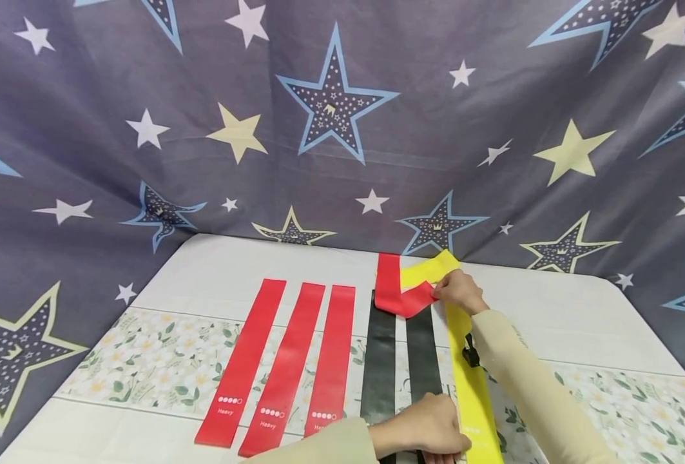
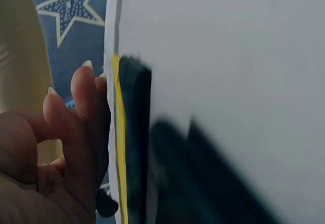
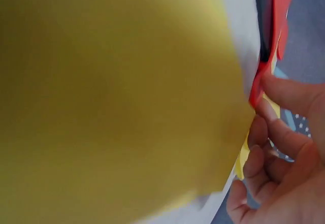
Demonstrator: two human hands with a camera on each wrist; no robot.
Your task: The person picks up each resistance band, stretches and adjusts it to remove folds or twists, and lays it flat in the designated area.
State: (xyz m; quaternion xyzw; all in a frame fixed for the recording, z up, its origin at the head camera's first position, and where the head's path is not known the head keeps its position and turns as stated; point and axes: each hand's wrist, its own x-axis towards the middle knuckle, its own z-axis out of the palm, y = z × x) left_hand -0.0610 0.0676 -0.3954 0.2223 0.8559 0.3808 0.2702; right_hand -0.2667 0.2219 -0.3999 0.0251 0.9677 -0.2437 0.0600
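In the head view my right hand (image 1: 461,290) pinches the end of a red resistance band (image 1: 388,283) between thumb and fingers. This band bends across the tops of two black bands (image 1: 379,361) (image 1: 423,348). A yellow band (image 1: 475,399) runs lengthwise at the right, and a yellow strip (image 1: 429,269) angles across behind the red one. My left hand (image 1: 420,425) lies low over the black bands, fingertips at the yellow band's left edge. In the left wrist view its bent fingers (image 2: 86,97) show nothing pinched. The right wrist view shows the red end (image 3: 260,84) under the thumb.
Three red bands marked Heavy (image 1: 240,364) (image 1: 284,370) (image 1: 332,361) lie side by side to the left. The table (image 1: 203,270) has a white cover with a flowered strip. A grey curtain with stars (image 1: 330,116) hangs behind it.
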